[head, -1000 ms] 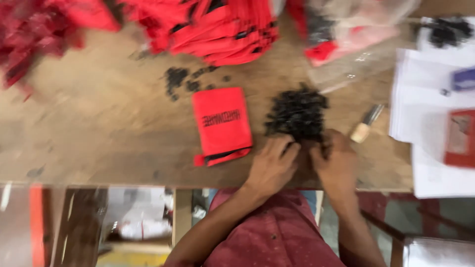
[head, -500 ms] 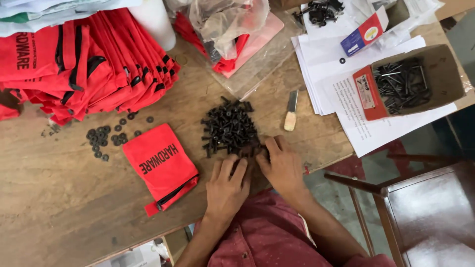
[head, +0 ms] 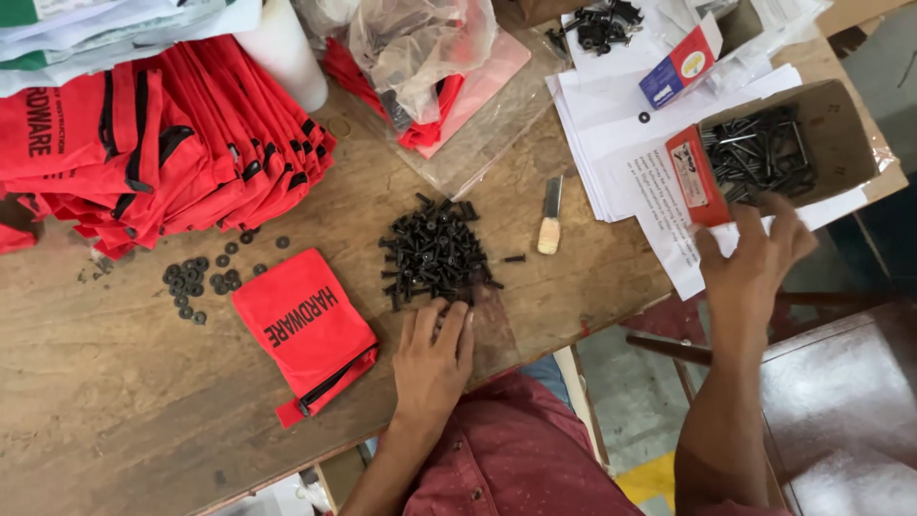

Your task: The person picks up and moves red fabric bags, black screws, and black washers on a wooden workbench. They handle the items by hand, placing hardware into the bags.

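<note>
A pile of short black screws [head: 435,253] lies in the middle of the wooden table [head: 115,401]. My left hand [head: 435,358] rests flat at the near edge of that pile, fingers spread and touching the nearest screws. My right hand [head: 750,263] is raised off to the right, fingers apart, just below an open cardboard box [head: 841,143] with a red end flap that holds longer black screws [head: 759,153]. It holds nothing that I can see. A red zippered pouch [head: 306,330] lies flat to the left of my left hand.
A stack of red pouches [head: 162,143] fills the far left. Black washers [head: 196,277] are scattered in front of it. A small wood-handled knife [head: 549,215] lies right of the pile. White papers [head: 630,153], a plastic bag [head: 420,48] and a white cylinder [head: 287,53] lie behind.
My right hand has left the screw pile and moved right toward the cardboard box. My left hand stays at the pile. The view has shifted, showing more of the table's right side.
</note>
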